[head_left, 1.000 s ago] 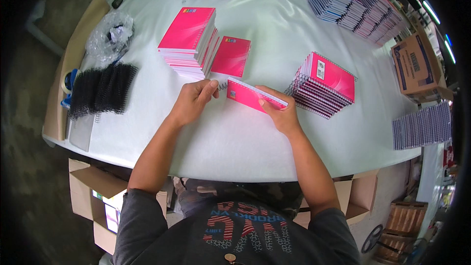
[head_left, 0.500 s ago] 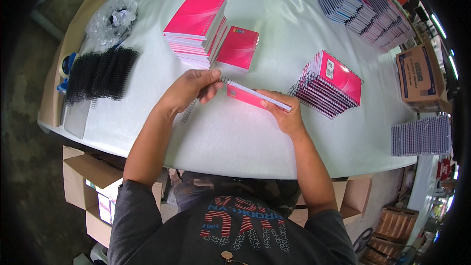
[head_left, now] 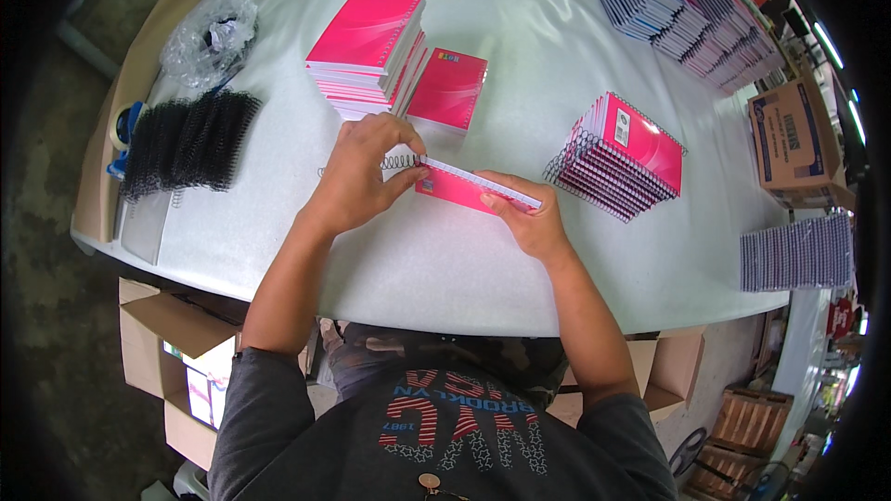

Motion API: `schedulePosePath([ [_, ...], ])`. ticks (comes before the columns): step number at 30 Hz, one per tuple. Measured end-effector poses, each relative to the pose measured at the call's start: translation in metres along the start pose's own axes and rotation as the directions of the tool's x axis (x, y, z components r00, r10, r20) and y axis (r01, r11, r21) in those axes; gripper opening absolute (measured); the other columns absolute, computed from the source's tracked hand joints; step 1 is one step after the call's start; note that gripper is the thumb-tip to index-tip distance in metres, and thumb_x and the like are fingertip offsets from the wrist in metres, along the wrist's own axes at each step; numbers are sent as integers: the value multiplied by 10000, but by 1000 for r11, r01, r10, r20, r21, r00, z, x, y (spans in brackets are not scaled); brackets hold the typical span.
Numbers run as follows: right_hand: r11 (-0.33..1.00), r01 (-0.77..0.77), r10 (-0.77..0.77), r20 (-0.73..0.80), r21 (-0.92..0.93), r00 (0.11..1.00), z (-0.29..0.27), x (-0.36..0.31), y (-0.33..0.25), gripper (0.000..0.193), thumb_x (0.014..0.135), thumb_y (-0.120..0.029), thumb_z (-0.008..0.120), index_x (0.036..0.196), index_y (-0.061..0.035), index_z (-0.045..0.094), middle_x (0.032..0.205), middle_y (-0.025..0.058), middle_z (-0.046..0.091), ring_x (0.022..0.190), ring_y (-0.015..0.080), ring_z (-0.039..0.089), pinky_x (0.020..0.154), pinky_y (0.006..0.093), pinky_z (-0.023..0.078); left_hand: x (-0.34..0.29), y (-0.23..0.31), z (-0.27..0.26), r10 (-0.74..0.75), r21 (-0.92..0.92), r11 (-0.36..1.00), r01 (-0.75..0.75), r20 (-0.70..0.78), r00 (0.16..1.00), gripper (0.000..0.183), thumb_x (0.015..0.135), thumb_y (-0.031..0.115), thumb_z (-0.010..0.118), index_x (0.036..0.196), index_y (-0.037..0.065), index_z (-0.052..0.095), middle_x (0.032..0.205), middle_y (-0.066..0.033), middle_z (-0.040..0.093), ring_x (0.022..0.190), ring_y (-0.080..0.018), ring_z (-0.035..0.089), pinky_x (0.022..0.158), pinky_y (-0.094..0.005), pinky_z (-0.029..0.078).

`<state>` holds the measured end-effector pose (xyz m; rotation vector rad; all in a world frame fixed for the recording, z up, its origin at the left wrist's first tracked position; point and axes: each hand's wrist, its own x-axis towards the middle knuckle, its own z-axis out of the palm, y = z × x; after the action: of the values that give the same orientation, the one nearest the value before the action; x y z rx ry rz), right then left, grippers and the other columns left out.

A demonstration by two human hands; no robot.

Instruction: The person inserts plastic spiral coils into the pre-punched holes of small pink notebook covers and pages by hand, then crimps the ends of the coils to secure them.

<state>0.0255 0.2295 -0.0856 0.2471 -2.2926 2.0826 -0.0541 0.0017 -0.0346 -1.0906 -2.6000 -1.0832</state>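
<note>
A pink-covered notebook (head_left: 453,193) is tilted edge-up over the table, its white page edge uppermost. My right hand (head_left: 529,224) grips its right end, thumb on the cover. My left hand (head_left: 355,174) pinches at the notebook's left corner, where a dark spiral binding coil (head_left: 399,162) meets the punched edge; the coil's loose length runs leftward behind the fingers. Beyond my hands are a tall stack of pink notebooks (head_left: 367,28) with punched edges and a lower pink stack (head_left: 452,83). To the right stands a pile of coil-bound pink notebooks (head_left: 645,141).
A bundle of black coils (head_left: 190,144) lies at left, near a clear plastic bag (head_left: 209,37) and a tape roll (head_left: 122,127). Bound notebooks (head_left: 682,19) fill the far right, with a cardboard box (head_left: 789,144) and another notebook stack (head_left: 796,255) at the right edge.
My left hand has turned over and closed at the notebook's left corner, with the coil now stretched leftward rather than hanging below. The notebook has shifted slightly left and down.
</note>
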Motion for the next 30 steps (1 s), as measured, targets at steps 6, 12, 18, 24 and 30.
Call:
schedulePosePath([
  [6,998,50,-50,12,-34,999,1,0,1,258,863,-25,596,1120,-13,625,992,54,666,836,67,565,769,206,457,-6,-5,-6,110,97,988,-123,134,985,363,739,141,726,1083,113,613,1142,-37,592,1016,-203,523,907,-335,320],
  [12,1000,14,-14,4,-24,1000,4,-1,1,247,857,-49,616,1102,-25,640,983,53,673,831,68,564,759,207,458,-5,9,2,89,111,991,-72,-150,985,232,749,178,718,958,103,651,980,-2,623,973,-185,540,939,-364,310],
  [18,998,54,-53,25,-43,998,4,-1,0,244,857,-52,616,1098,-28,643,986,53,674,847,72,569,775,212,459,-8,6,-5,122,227,965,-131,51,991,207,748,183,713,936,120,653,946,-10,613,972,-197,540,947,-393,303],
  [24,998,46,-45,13,-43,999,7,-1,-4,247,858,-39,606,1103,-29,641,995,54,674,858,71,569,785,211,457,-8,4,-5,192,171,965,-196,42,980,193,735,141,720,916,120,657,1041,-8,585,1034,-231,505,937,-387,309],
  [30,999,14,-13,14,-43,1000,7,-1,-1,254,855,-27,601,1106,-41,643,1009,63,673,860,77,571,789,215,454,-3,23,3,131,109,988,-112,-180,975,181,738,151,717,904,111,656,1021,-18,594,1040,-217,519,969,-408,302],
])
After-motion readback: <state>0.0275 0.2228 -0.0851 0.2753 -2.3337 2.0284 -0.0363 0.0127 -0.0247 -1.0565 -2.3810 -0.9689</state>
